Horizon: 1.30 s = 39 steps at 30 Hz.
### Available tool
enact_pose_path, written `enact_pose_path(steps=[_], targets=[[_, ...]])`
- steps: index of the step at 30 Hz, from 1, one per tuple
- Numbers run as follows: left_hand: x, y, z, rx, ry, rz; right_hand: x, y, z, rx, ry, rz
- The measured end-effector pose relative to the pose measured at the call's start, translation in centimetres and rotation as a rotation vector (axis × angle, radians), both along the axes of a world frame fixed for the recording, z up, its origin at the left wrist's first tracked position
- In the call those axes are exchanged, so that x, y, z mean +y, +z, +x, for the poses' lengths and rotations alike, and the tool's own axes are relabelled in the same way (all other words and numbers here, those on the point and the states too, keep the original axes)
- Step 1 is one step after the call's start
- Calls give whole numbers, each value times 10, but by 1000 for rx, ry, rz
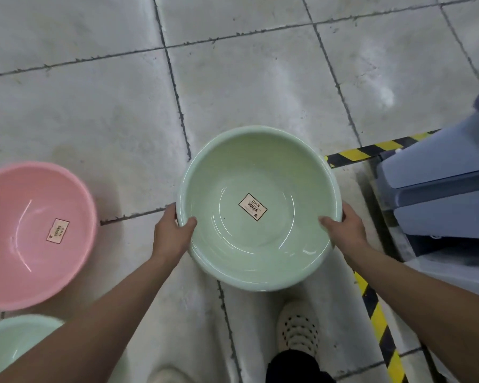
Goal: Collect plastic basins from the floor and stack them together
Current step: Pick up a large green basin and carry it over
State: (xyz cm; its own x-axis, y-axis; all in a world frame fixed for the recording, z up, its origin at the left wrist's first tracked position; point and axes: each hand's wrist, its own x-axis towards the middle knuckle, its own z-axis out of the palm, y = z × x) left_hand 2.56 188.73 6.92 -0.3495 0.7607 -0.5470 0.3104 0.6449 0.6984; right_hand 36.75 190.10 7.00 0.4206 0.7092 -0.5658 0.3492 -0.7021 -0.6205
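A pale green plastic basin (pixel 257 167) with a small label inside is held in front of me above the tiled floor. My left hand (pixel 172 233) grips its left rim, thumb inside the bowl. My right hand (pixel 343 230) grips its right rim the same way. A pink basin (pixel 20 217) with a label sits on the floor to the left. Part of another pale green basin (pixel 11 341) shows at the bottom left, partly hidden by my left forearm.
Blue-grey plastic objects (pixel 443 189) stand at the right edge. Yellow-and-black hazard tape (pixel 376 313) runs along the floor beside them. My foot in a perforated shoe (pixel 297 327) is below the held basin. Grey floor tiles (pixel 122 106) stretch ahead.
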Motion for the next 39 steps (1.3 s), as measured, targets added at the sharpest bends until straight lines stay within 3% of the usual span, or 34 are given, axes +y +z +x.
enact_pose_path(steps=[8,15,22,28,39], targets=[[-2,-66,6,47,34,-36,2,-68,6,22,58,-97],[-14,-73,2,98,-39,-87,5,-66,1,23,82,-163],[-17,-7,-20,133,40,-57,25,2,-30,-25,135,-110],[-56,76,-95,148,220,30,48,81,-114,22,302,-78],[-259,180,-246,267,664,-132,-14,162,-358,134,842,-105]])
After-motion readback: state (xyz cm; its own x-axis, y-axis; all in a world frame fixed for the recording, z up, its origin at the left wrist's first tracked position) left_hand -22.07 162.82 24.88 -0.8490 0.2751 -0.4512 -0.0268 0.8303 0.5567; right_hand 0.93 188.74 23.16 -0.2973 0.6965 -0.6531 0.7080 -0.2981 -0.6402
